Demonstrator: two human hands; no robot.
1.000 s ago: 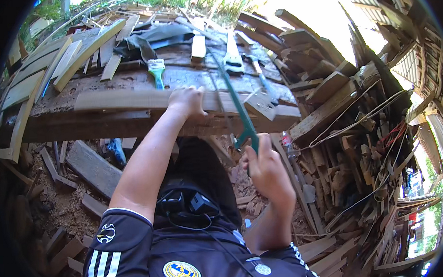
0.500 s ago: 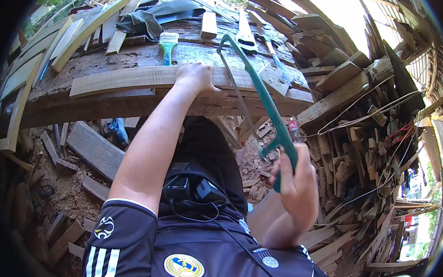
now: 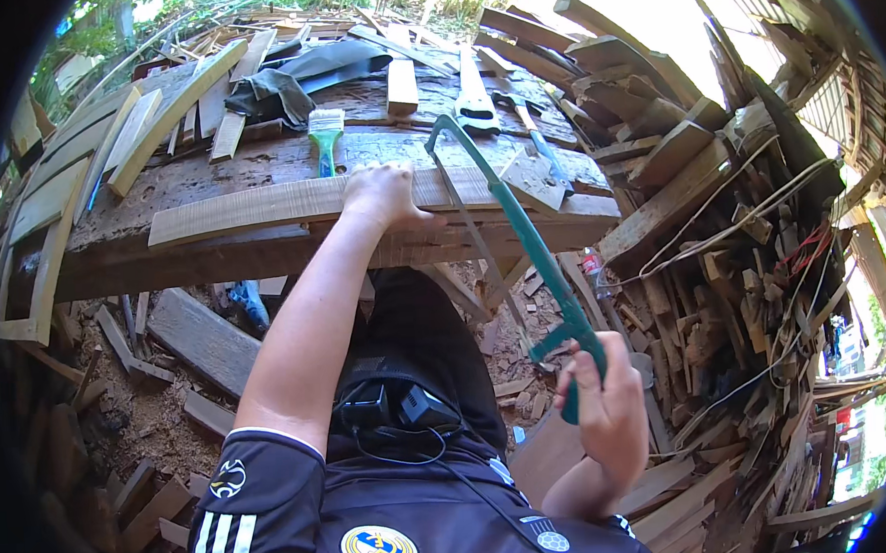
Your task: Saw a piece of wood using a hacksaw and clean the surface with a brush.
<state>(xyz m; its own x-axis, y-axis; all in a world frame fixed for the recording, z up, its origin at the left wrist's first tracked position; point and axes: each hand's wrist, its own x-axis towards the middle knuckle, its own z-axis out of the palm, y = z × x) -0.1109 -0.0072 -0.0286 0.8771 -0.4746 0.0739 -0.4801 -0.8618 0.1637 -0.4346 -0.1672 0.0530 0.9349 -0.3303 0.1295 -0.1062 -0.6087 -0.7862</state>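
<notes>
A long, narrow wooden board (image 3: 259, 208) lies along the near edge of a thick, worn timber bench (image 3: 101, 256). My left hand (image 3: 384, 193) is closed over the board, pressing it from above with the thumb toward the right. In my right hand (image 3: 608, 398) is the handle of a hacksaw with a green bow frame (image 3: 526, 230). Its thin blade crosses the board's near edge just right of my left hand and slants down toward me. Whether the teeth sit in a cut I cannot tell.
Behind the board lie a paintbrush (image 3: 327, 140), a handsaw (image 3: 475, 100), a hammer-like tool (image 3: 541, 143), a small wood block (image 3: 401, 86) and dark cloth (image 3: 271, 97). Stacked scrap wood (image 3: 699, 293) rises at the right. Offcuts and a plank (image 3: 204, 334) litter the ground below.
My view has tilted, so the bench and hands sit lower in the picture. Both hands keep their grips, and the hacksaw stays at nearly the same place across the board.
</notes>
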